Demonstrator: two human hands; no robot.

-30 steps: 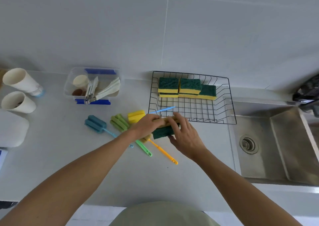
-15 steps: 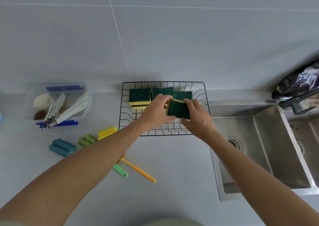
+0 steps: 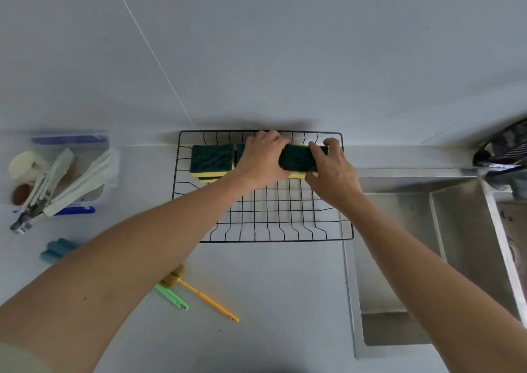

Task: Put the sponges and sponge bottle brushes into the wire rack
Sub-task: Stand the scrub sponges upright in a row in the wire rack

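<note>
The black wire rack [image 3: 273, 224] stands against the wall. A stack of green-and-yellow sponges [image 3: 211, 160] lies in its back left corner. My left hand [image 3: 263, 157] and my right hand [image 3: 332, 170] both grip a green-topped sponge [image 3: 298, 159] at the rack's back right, over another yellow-edged sponge. A second stack between them is mostly hidden by my left hand. On the counter in front lie an orange-handled bottle brush [image 3: 208, 298], a green-handled brush [image 3: 172, 297] and a blue sponge brush [image 3: 57, 250], partly covered by my left forearm.
A clear plastic box [image 3: 94, 141] with tongs, a cup and other utensils sits at the left. A steel sink [image 3: 422, 258] lies just right of the rack. A dark faucet part [image 3: 504, 150] shows at the far right edge.
Both hands carried the green sponge from the rack's front middle to its back right corner, lowering it onto the sponge there. The camera moved closer to the rack.
</note>
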